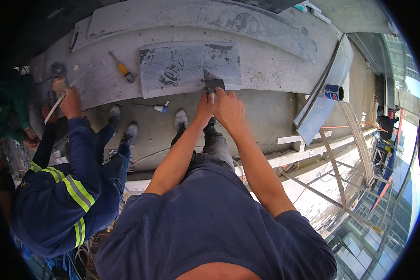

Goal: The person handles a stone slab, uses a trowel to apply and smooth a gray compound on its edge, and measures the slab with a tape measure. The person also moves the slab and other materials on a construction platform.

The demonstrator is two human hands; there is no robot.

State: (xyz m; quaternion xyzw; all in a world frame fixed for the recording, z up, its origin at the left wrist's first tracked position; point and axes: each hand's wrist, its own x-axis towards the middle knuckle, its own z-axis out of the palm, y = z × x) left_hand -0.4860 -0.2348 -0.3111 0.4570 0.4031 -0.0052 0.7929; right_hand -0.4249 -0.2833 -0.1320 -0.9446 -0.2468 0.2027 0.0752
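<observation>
My left hand and my right hand meet at the near edge of a grey, patchy slab on the bench, both gripping a dark trowel-like tool. Its blade points away from me over the slab. The fingers partly hide the handle. A yellow-handled tool lies on the bench left of the slab.
At left, a co-worker holds a white strip; another person stands beyond. Long boards lie at the back. A can, leaning panels and scaffolding are at right. A plug lies below the bench.
</observation>
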